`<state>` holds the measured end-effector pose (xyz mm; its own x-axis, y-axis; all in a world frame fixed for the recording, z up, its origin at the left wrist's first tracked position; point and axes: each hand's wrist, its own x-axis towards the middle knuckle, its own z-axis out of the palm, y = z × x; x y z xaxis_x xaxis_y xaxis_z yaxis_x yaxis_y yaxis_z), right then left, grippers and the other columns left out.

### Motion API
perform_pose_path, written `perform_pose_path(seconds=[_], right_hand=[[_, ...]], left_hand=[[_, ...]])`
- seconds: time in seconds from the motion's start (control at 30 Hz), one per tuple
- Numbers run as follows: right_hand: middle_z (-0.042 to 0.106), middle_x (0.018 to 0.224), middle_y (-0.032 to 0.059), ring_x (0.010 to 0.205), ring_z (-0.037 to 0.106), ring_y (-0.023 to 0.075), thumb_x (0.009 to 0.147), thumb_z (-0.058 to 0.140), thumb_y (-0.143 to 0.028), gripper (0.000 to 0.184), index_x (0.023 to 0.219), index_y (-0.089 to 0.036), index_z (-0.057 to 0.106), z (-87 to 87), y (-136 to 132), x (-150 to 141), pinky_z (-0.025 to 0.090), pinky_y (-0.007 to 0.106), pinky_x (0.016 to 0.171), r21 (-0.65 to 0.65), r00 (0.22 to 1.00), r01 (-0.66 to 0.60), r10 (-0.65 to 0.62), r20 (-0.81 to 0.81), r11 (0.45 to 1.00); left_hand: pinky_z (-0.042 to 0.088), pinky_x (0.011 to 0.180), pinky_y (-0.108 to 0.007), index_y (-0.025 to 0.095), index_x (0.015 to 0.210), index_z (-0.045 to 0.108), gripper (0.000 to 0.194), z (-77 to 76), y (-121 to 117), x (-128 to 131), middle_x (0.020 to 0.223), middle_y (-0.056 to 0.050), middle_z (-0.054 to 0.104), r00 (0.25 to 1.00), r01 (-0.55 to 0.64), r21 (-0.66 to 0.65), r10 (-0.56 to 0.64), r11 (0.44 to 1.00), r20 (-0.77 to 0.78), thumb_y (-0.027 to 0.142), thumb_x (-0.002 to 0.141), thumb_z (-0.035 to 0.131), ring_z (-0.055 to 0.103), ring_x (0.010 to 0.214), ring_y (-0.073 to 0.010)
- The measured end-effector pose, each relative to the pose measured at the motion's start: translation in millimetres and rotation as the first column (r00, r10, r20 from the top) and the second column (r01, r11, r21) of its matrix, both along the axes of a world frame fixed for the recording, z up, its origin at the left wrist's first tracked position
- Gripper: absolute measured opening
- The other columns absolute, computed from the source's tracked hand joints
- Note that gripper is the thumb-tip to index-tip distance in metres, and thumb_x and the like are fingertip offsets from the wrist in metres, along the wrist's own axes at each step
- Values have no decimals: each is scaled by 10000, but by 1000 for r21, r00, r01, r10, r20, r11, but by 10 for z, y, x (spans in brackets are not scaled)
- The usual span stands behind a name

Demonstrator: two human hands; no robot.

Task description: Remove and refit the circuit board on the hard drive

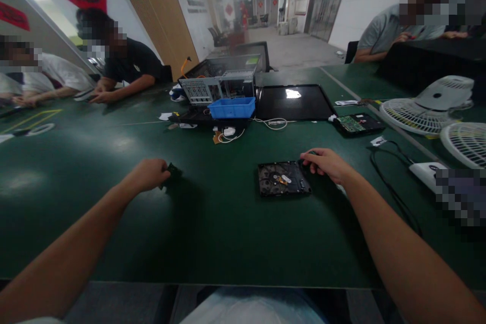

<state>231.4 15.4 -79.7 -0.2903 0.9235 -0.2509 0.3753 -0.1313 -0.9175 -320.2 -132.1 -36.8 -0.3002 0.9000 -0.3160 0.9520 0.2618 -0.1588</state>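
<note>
Over the left part of the green table, my left hand (149, 174) is closed on a small dark green circuit board (174, 172), held just above the surface. Right of the middle lies a hard drive (270, 182), flat, with its dark underside up and a small white-and-orange piece on it. Beside its right edge is my right hand (322, 164), fingers pinched together around something small and dark that I cannot make out. Whether those fingers touch the drive does not show clearly.
An opened computer case (224, 81) stands at the back behind a blue bin (232, 108). A black panel (294, 102), another drive with a green board (357, 124) and white fans (436, 106) lie to its right. Cables run along the right. Other people sit around the table.
</note>
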Motion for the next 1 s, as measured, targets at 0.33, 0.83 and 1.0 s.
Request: perform_pose_path(seconds=[0.33,0.83,1.0], right_hand=[[710,851,58,519,543,75,912,712,-347,191,872,-166,668,17,-26,-21,318,192,372,-8,1000,7,-7,-13,1000],[719,860,60,524,543,74,903,720,-355,185,874,-178,674,-2,-12,-13,320,189,376,-15,1000,14,-14,-21,1000],[724,857,67,532,551,84,892,733,-361,187,882,-181,684,-10,-12,-2,323,201,385,-8,999,5,-5,-34,1000]], left_hand=[[528,702,-314,182,825,765,291,-65,210,273,878,-159,765,996,-78,1,78,997,-40,344,911,538,734,812,-274],[577,747,-373,123,1003,792,257,19,717,1277,989,-216,770,998,-20,131,27,991,-52,269,859,637,741,935,-361],[588,821,-387,142,1150,782,332,29,935,1663,1094,-219,765,999,27,174,-23,984,-26,259,864,661,735,1016,-361]])
